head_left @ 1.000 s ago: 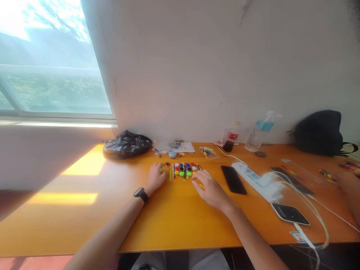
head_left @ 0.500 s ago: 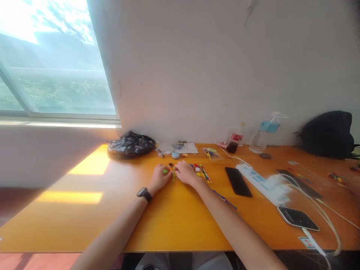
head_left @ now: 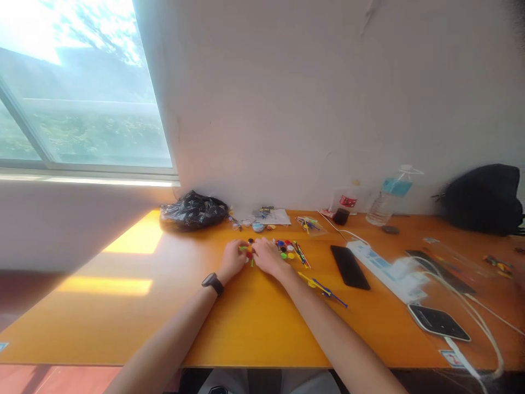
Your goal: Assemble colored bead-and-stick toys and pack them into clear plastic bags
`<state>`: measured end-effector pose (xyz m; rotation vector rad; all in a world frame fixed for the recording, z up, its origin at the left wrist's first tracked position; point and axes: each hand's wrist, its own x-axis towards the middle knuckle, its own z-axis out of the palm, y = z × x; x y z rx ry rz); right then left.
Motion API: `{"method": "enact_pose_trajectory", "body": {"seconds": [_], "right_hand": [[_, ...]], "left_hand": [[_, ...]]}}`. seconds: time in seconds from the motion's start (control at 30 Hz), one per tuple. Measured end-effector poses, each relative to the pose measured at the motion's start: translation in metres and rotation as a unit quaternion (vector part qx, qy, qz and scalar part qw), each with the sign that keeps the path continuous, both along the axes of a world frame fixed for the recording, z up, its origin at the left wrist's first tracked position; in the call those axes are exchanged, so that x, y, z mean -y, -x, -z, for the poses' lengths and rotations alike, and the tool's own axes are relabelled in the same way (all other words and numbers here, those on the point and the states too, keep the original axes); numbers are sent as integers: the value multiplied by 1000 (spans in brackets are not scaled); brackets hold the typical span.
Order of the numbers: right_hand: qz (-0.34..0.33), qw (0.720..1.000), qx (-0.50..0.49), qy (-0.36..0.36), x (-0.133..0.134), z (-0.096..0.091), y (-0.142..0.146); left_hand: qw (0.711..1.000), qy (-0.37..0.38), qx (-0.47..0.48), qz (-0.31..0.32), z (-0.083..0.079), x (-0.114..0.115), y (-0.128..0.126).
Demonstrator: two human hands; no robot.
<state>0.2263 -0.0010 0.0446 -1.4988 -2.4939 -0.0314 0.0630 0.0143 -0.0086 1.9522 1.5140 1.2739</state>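
Currently the left hand [head_left: 233, 258] and right hand [head_left: 266, 256] are meeting at frame centre, fingers curling over small green and red pieces [head_left: 246, 251]; I cannot tell the grip. Coloured caps [head_left: 287, 249] and sticks [head_left: 301, 253] are lying loose just right on the tabletop [head_left: 246, 323].

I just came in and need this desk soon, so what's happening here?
A person at the orange table has the left hand and right hand fingertip to fingertip at the left edge of a cluster of coloured round pieces and thin sticks. What each hand grips is too small to tell. Two loose sticks lie beside the right forearm.
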Motion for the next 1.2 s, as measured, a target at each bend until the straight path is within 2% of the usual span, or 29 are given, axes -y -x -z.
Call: {"method": "enact_pose_trajectory", "body": {"seconds": [0.27,0.37,0.5,0.63,0.73,0.83,0.9,1.0,1.07,1.13,1.2], "right_hand": [[-16,999,-27,-19,8,-10,-5],[-45,994,-100,-29,10,-15,-16],[-98,954,-282,-23,9,-19,-39],[-66,908,-409,60,8,-21,-65],[-44,861,-488,136,12,-19,-78],[-58,798,-561,211,17,-12,-80],[-63,737,-621,258,21,-8,-78],[-57,622,-716,311,27,-6,-73],[-60,563,-753,335,29,-7,-69],[-68,527,-770,353,32,-8,-67],[-70,507,-777,366,34,-9,-64]], "left_hand": [[995,-54,79,-37,-8,4,2],[989,-70,120,-44,-16,9,0],[983,-73,164,-37,-23,16,-3],[986,-73,146,-19,-25,20,-10],[988,-83,129,4,-26,25,-17],[989,-90,109,53,-30,34,-22],[989,-92,92,76,-33,42,-25],[987,-100,60,108,-40,58,-31],[981,-103,24,162,-43,68,-36],[972,-101,-28,209,-44,75,-41],[966,-100,-84,225,-43,78,-45]]}}
